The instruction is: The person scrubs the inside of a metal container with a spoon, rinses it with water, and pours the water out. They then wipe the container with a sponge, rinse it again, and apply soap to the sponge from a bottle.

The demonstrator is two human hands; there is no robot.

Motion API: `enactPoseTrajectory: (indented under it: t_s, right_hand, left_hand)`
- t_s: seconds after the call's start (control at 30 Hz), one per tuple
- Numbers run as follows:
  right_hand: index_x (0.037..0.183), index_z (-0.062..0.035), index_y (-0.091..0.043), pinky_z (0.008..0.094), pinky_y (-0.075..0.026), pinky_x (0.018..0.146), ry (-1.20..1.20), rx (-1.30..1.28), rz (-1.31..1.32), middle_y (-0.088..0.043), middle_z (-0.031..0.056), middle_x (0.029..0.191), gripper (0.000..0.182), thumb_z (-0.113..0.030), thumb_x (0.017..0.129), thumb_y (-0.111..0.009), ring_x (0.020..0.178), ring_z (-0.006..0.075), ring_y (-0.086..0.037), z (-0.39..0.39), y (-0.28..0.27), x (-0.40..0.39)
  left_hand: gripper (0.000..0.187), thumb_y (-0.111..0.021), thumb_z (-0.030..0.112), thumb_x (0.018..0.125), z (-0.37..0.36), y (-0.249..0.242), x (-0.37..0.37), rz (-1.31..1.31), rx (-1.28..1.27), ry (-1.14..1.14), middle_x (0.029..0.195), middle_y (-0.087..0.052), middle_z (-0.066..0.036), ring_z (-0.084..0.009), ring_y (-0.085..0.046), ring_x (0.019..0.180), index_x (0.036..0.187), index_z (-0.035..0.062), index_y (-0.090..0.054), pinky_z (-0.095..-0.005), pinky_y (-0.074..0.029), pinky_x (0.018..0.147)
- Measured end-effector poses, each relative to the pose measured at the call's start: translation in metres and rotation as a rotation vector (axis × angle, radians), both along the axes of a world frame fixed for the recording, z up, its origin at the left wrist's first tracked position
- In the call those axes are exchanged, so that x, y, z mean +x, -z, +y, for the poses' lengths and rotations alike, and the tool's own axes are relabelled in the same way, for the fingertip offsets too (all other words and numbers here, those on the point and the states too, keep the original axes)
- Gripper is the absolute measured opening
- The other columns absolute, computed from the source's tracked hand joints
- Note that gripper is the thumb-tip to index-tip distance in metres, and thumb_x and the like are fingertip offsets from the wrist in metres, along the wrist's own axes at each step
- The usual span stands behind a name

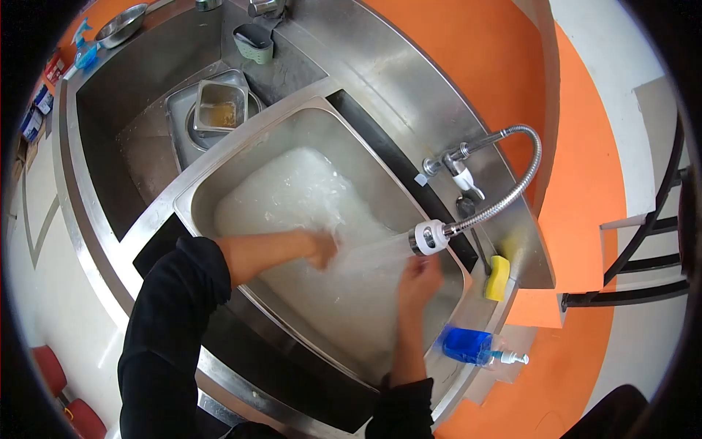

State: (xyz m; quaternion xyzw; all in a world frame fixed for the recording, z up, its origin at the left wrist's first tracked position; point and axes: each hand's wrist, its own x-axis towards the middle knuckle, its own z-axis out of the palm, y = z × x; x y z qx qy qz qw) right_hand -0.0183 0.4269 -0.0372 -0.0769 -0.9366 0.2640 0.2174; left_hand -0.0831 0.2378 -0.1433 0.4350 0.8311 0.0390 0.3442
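Observation:
Water sprays leftward from the white spray head (428,238) of a flexible metal tap over a steel sink basin (252,132). My right hand (420,282) is at the underside of the spray head, its curled fingertips closed against the lower edge. In the spray's path, over the middle of the basin, is my left hand (320,249), smeared by motion so its fingers cannot be made out. Cloudy, whitish water (278,190) stands in the basin, and its bottom is hidden.
The left basin holds a metal pan (219,99) on a tray (175,110). A green caddy (254,47) hangs at its back wall. On the right ledge are a yellow sponge (497,278), a black-handled utensil (477,238) and a blue soap bottle (468,345).

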Motion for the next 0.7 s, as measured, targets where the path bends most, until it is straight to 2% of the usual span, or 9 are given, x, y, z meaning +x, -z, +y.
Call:
enactPoseTrajectory:
  t_s: [0.07,0.13,0.23,0.33,0.4,0.47,0.5,0.57,0.7]
  right_hand:
    - [0.088,-0.002,-0.062,0.0323,-0.044,0.056,-0.123,-0.014,0.338,-0.062,0.0088,0.071,0.01,-0.011,0.084,-0.06,0.06,0.0175,-0.059,0.035,-0.008,-0.049]
    - [0.089,0.0012,-0.06,0.0285,-0.043,0.058,-0.086,-0.048,0.116,-0.063,0.0118,0.071,0.011,-0.009,0.088,-0.056,0.065,0.0163,-0.061,0.037,-0.048,-0.088]
    - [0.096,0.003,-0.062,0.0258,-0.045,0.059,-0.288,-0.213,0.132,-0.066,0.009,0.075,0.02,-0.015,0.093,-0.054,0.065,0.0135,-0.06,0.077,-0.044,-0.158]
    - [0.1,0.0049,-0.062,0.0243,-0.047,0.061,-0.27,-0.531,0.027,-0.067,0.0078,0.079,0.026,-0.019,0.094,-0.054,0.068,0.0124,-0.06,0.073,-0.059,-0.178]
    - [0.102,0.0058,-0.062,0.0236,-0.048,0.063,-0.32,-0.646,0.01,-0.067,0.0081,0.083,0.028,-0.02,0.094,-0.054,0.071,0.0116,-0.06,0.074,-0.062,-0.176]
    - [0.094,0.0001,-0.061,0.0222,-0.042,0.062,-0.348,-0.822,0.017,-0.06,0.0012,0.08,0.021,-0.021,0.093,-0.056,0.07,0.0094,-0.053,0.064,-0.066,-0.136]
    - [0.093,-0.0019,-0.06,0.0221,-0.039,0.062,-0.367,-0.539,0.088,-0.054,-0.0008,0.077,0.017,-0.019,0.092,-0.057,0.068,0.0094,-0.05,0.081,-0.047,-0.116]
    - [0.095,-0.0023,-0.061,0.0262,-0.044,0.068,-0.116,-0.306,0.076,-0.061,0.0043,0.086,0.011,-0.01,0.089,-0.055,0.078,0.013,-0.056,0.071,-0.031,-0.031]
    - [0.097,-0.0052,-0.061,0.0314,-0.047,0.074,-0.244,-0.171,-0.113,-0.062,0.0126,0.095,0.015,-0.016,0.087,-0.06,0.086,0.0254,-0.06,0.024,-0.014,0.123]
  left_hand:
    - [0.049,-0.061,0.031,0.076,0.004,-0.004,0.006,-0.286,0.048,0.076,0.11,-0.06,-0.021,-0.031,-0.054,0.111,0.116,0.0034,-0.059,-0.0457,-0.043,0.092]
    - [0.045,-0.062,0.028,0.075,-0.002,-0.005,0.009,-0.38,0.153,0.049,0.105,-0.062,-0.019,-0.0292,-0.056,0.107,0.114,0.0061,-0.06,-0.0419,-0.044,0.09]
    - [0.04,-0.064,0.025,0.074,-0.009,-0.007,-0.014,-0.058,-0.023,-0.222,0.106,-0.061,-0.017,-0.0301,-0.056,0.105,0.11,0.0089,-0.062,-0.0426,-0.044,0.089]
    - [0.035,-0.064,0.023,0.074,-0.039,0.014,-0.015,0.396,0.392,-0.292,0.103,-0.062,-0.018,-0.0313,-0.058,0.1,0.105,0.008,-0.063,-0.0437,-0.045,0.086]
    - [0.038,-0.065,0.025,0.072,-0.036,0.058,-0.016,0.367,0.392,0.022,0.1,-0.063,-0.019,-0.0325,-0.058,0.099,0.106,0.0081,-0.064,-0.0443,-0.044,0.086]
    - [0.041,-0.065,0.03,0.072,-0.011,0.065,-0.016,0.181,0.233,0.236,0.099,-0.063,-0.02,-0.0338,-0.057,0.1,0.106,0.0079,-0.064,-0.0447,-0.044,0.088]
    - [0.043,-0.065,0.034,0.073,0.003,0.055,-0.004,0.009,0.059,0.283,0.1,-0.063,-0.021,-0.0345,-0.056,0.1,0.106,0.0076,-0.064,-0.0448,-0.043,0.089]
    - [0.048,-0.059,0.045,0.078,-0.001,0.041,0.032,-0.381,0.135,0.17,0.107,-0.063,-0.018,-0.0336,-0.055,0.103,0.107,0.007,-0.064,-0.044,-0.043,0.089]
    - [0.053,-0.042,0.052,0.089,-0.026,-0.048,0.076,-0.681,-0.097,-0.033,0.108,-0.065,-0.013,-0.0293,-0.058,0.102,0.108,0.0097,-0.066,-0.043,-0.044,0.09]
